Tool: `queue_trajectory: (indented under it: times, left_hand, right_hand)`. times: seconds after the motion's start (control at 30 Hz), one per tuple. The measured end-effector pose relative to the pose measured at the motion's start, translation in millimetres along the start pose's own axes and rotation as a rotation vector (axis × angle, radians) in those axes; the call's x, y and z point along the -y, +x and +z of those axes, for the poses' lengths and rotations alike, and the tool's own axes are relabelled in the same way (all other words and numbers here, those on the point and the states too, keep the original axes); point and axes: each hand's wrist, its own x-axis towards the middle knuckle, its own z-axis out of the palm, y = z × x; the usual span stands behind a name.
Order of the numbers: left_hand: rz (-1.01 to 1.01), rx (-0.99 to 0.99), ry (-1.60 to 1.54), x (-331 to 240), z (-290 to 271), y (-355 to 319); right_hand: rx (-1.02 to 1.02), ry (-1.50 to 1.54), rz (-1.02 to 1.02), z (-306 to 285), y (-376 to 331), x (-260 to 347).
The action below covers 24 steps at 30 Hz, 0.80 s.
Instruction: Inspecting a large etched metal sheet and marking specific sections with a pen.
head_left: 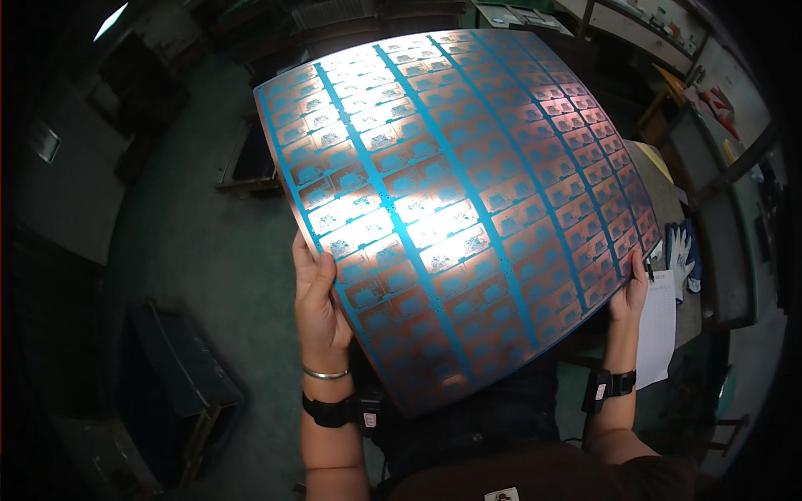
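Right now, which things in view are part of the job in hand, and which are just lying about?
In hand:
- large copper and blue circuit panel, held up
- left hand, grip on its left edge
- right hand, grip on its right edge

Lying about:
- white gloves on the bench at right
- white paper sheet beside them
- dark crate on the floor, lower left

Single head-worn fisheye is looking steeply down from the person's head, close in, with the copper-and-blue panel (455,209) filling most of frame and both forearms coming in from the lower edge. Floor and benches are bending hard and going dark toward the rim. No second view is running, so no overlap.
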Motion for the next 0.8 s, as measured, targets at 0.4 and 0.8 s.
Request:
queue_trajectory:
  times: [0.4, 0.8]
  left_hand:
    - [0.039, 0.04, 0.134, -2.5, 2.3, -13.1]
    - [0.042, 0.048, 0.232, -8.6, 3.8, -27.9]
  right_hand:
    - [-0.094, 0.016, 0.018, -15.8, 1.7, -8.8]
    - [-0.175, 0.054, -0.008, -14.2, -2.9, -22.8]
